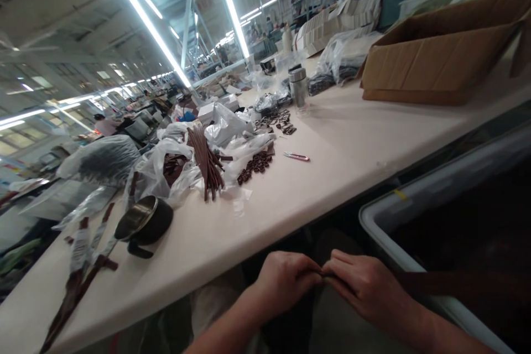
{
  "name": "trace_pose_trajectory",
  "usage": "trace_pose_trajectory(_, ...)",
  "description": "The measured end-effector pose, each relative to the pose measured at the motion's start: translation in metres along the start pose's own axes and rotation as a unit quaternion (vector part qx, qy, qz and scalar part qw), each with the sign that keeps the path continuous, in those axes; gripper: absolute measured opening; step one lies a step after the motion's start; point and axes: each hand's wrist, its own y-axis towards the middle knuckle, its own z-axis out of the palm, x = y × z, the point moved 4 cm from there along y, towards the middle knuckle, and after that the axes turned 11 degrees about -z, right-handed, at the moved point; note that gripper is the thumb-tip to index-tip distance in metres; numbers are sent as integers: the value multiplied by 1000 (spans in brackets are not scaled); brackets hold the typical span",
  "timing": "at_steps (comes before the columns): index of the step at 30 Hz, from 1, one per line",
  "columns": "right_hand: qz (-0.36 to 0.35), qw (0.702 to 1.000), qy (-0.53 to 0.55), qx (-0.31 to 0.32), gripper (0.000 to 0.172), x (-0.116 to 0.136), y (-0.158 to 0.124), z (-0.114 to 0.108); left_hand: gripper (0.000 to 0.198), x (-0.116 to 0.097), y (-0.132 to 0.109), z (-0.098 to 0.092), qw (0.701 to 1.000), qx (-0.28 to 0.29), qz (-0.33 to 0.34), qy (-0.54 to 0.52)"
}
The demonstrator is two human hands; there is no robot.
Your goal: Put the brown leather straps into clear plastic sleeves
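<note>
Fitting seemed underway below the counter (332, 177), left hand (284, 279) and right hand (365, 287) pinched onto a brown strap (448, 283), needing steadiness.

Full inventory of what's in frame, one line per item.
table: one, off-white, centre
cardboard box: one, brown, table far right
flask: one, silver, mid-table
plastic bags: several, clear, table centre-left
strap bundle: one, brown, on the bags
snips: one, pink, right of bundle
cup: one, dark, on its side, near left
bin: one, grey, right of table
held strap: one, dark brown, pinched between hands
left hand, right hand: fingertips meeting below table edge
</note>
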Motion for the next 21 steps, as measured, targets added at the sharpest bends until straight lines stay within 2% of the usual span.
trace_pose_trajectory(2, 12, 1000, 10, -10, 21, -7, 1, -3, 16, 5, 24, -23, 999, -4, -27, -34)
trace_pose_trajectory(3, 17, 1000, 13, -14, 20, -11, 2, -5, 19, 10, 39, -37, 998, -26, -44, -41)
trace_pose_trajectory(5, 26, 999, 14, -18, 20, -18, 2, -6, 22, 22, 75, -69, 992, -98, -74, -18)
trace_pose_trajectory(7, 33, 999, 10, -16, 20, -23, 1, -4, 15, 37, 112, -98, 975, -182, -117, 55)
trace_pose_trajectory(9, 43, 999, 7, -12, 20, -27, 0, -2, 11, 50, 144, -117, 960, -223, -142, 93)
trace_pose_trajectory(11, 50, 999, 4, -11, 20, -30, -2, 0, 9, 59, 167, -125, 953, -236, -158, 102)
trace_pose_trajectory(15, 49, 999, -1, -20, 18, -31, -5, 2, 7, 67, 186, -124, 951, -239, -174, 90)
trace_pose_trajectory(21, 60, 998, 8, -24, 14, -33, -4, 2, 14, 65, 171, -134, 948, -257, -187, 6)
